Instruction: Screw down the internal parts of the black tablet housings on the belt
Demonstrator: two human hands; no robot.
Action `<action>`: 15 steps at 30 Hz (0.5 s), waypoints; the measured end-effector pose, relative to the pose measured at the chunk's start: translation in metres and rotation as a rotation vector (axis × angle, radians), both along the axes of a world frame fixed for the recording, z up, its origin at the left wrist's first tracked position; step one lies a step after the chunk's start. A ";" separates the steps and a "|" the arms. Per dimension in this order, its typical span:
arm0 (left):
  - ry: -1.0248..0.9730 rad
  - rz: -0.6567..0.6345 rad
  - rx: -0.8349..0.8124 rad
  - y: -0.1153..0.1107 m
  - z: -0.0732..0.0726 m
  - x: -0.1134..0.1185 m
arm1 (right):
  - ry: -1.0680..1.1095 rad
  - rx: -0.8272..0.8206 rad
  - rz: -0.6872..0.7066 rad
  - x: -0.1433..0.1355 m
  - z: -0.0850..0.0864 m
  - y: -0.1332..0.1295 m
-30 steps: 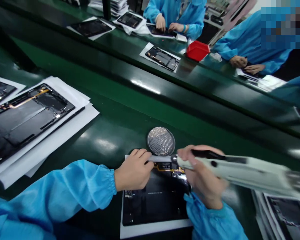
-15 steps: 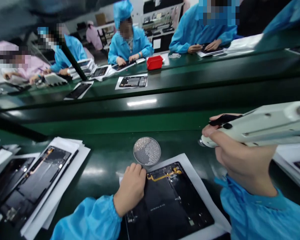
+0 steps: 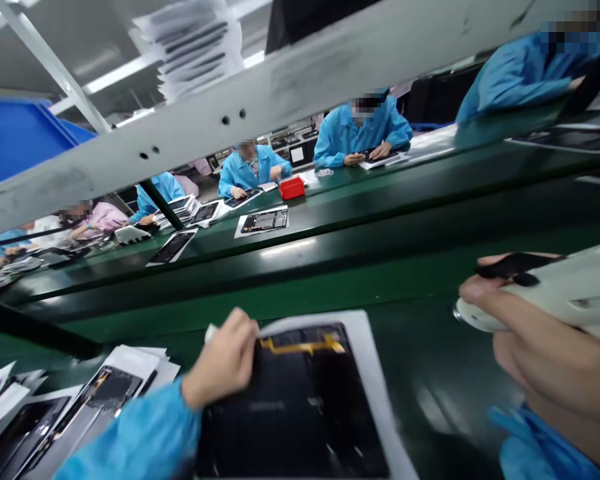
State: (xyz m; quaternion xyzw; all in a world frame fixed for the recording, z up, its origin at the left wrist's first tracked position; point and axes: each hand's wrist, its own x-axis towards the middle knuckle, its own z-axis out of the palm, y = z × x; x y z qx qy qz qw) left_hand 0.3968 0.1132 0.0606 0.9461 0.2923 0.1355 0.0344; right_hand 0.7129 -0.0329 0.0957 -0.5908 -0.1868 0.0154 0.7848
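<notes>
My left hand (image 3: 226, 355) is closed on the upper left corner of an opened black tablet (image 3: 293, 407) and the white sheet (image 3: 375, 373) under it. The tablet looks tilted up, with a yellow flex cable (image 3: 305, 345) along its top. A small pale bit shows beside my left fingers, too blurred to name. At the right, my right hand (image 3: 540, 333) is wrapped round a pale electric screwdriver (image 3: 587, 287) with a black lever. Its metal nose points left, apart from the tablet.
To my left lie stacked opened tablets (image 3: 113, 387) with paper between them. A pale beam (image 3: 280, 87) crosses overhead. Across the green bench (image 3: 430, 193), people in blue coats work near a red bin (image 3: 293, 188) and a tablet (image 3: 265, 221). A blue crate (image 3: 25, 140) is upper left.
The view has tipped upward. My left hand has raised the tablet and sheet off the bench, and they now cover the round perforated dish. The screwdriver has shifted right in view.
</notes>
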 end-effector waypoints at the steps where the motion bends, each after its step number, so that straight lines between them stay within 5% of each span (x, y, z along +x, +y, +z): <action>1: 0.040 0.066 0.019 0.033 0.018 0.010 | 0.019 -0.015 0.000 0.002 -0.001 0.000; 5: 0.026 0.149 0.068 0.142 0.063 0.047 | -0.039 -0.056 0.055 0.012 -0.020 0.006; 8: 0.000 0.114 0.082 0.159 0.065 0.069 | -0.045 -0.162 0.122 0.018 -0.039 0.014; 12: -0.074 -0.072 0.094 0.086 0.052 0.083 | -0.108 -0.314 0.197 0.021 -0.052 0.023; 15: -0.181 -0.431 0.101 -0.001 0.049 0.074 | -0.247 -0.324 0.183 0.013 -0.052 0.022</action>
